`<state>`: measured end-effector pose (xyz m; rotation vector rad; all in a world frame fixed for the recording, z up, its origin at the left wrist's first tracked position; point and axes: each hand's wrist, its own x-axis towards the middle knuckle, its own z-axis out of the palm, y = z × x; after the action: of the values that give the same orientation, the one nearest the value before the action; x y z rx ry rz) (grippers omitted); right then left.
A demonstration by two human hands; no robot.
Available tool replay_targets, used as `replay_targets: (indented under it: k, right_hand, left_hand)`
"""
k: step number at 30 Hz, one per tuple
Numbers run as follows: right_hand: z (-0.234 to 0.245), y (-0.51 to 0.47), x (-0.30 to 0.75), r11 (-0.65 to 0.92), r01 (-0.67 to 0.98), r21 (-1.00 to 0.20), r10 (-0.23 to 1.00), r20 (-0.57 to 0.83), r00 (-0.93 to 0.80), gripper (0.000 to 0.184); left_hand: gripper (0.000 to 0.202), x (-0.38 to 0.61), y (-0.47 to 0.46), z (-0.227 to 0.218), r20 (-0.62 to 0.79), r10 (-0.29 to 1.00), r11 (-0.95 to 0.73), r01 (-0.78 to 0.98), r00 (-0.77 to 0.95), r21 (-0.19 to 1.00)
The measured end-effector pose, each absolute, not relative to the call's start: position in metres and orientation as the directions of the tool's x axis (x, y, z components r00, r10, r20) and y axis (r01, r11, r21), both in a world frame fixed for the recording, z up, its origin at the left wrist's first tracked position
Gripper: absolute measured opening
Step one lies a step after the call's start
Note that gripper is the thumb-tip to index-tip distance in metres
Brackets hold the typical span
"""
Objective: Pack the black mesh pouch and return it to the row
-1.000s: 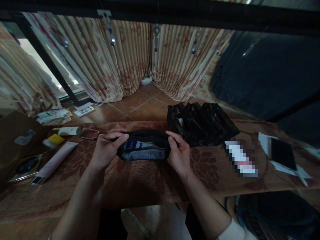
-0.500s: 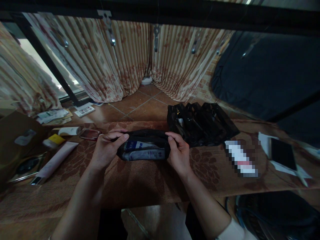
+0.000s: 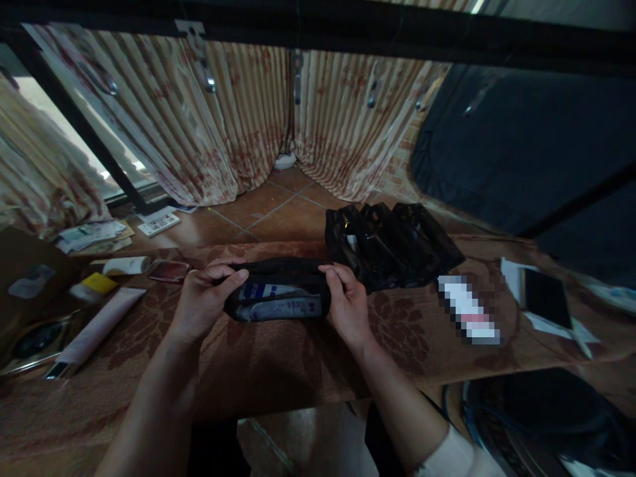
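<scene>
The pouch (image 3: 278, 295) lies lengthwise on the tabletop (image 3: 298, 361), at its middle near the far edge, between the two hands. It is small, long and soft, with rounded ends and a dark, slightly sagging top. The near side is see-through, and tubes (image 3: 278, 299) show behind it, white and grey with blue lettering, lying along the pouch's length. The dim light leaves the print unreadable.

The left hand (image 3: 203, 305) grips the pouch's left end, thumb lying over the top edge and fingers curled behind. The right hand (image 3: 348, 305) holds the right end, fingers bent over the top corner and palm against the end. Whether the top is zipped cannot be told.

Just beyond the right hand stands a row of shiny black bags (image 3: 392, 242), nearly touching the pouch's far corner. A pale pink tube (image 3: 94, 328) lies well apart to the left.
</scene>
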<state>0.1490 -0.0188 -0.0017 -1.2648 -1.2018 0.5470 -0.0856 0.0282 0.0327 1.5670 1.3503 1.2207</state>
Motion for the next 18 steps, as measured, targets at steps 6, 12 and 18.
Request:
replay_targets:
  k: [6,12,18]
  right_hand:
    - [-0.0022,-0.0188,0.1496,0.268,0.29,-0.919,0.871,0.359,0.334,0.029]
    - [-0.0014,-0.0192,0.1499,0.259,0.307,-0.916,0.875,0.357,0.328,0.031]
    - [-0.0018,-0.0193,0.1501,0.25,0.31,-0.917,0.877,0.35,0.329,0.031]
  left_hand:
    - [0.022,-0.0836,0.0273,0.0346,0.172,0.985,-0.161,0.279,-0.015,0.947]
    - [0.023,-0.0837,0.0269,0.0355,0.178,0.984,-0.17,0.281,-0.005,0.944]
    - [0.023,-0.0844,0.027,0.0356,0.18,0.984,-0.171,0.3,-0.005,0.939]
